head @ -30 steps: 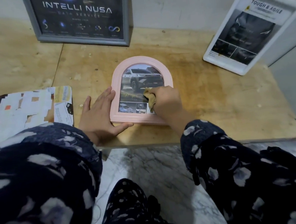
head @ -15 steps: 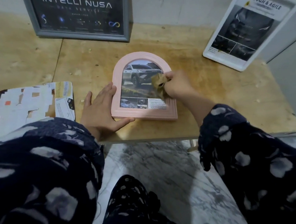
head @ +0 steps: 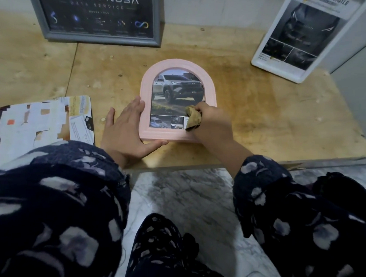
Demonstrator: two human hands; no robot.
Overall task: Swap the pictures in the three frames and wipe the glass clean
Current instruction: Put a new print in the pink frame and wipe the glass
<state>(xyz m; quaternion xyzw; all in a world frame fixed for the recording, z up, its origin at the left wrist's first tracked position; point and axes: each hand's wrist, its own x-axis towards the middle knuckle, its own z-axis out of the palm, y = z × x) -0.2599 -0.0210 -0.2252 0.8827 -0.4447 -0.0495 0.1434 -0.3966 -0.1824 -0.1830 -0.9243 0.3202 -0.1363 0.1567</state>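
Observation:
A pink arched frame (head: 208, 81) lies flat on the wooden table (head: 283, 115), holding a picture of a grey pickup truck. My left hand (head: 128, 133) lies flat against the frame's left side and bottom left corner, fingers straight. My right hand (head: 213, 123) grips a bunched tan cloth (head: 193, 118) and presses it on the lower right of the glass. A grey frame (head: 99, 39) with a dark poster leans on the back wall. A white frame (head: 280, 68) with a dark car picture leans at the right.
A flat board covered in torn white paper scraps (head: 33, 126) lies at the table's left. The table's front edge (head: 265, 163) runs just below my hands, with marble floor (head: 181, 198) under it. My patterned sleeves fill the foreground.
My right hand has swept the cloth from the upper right of the glass back down to the lower right. My left hand has stayed against the frame's left side.

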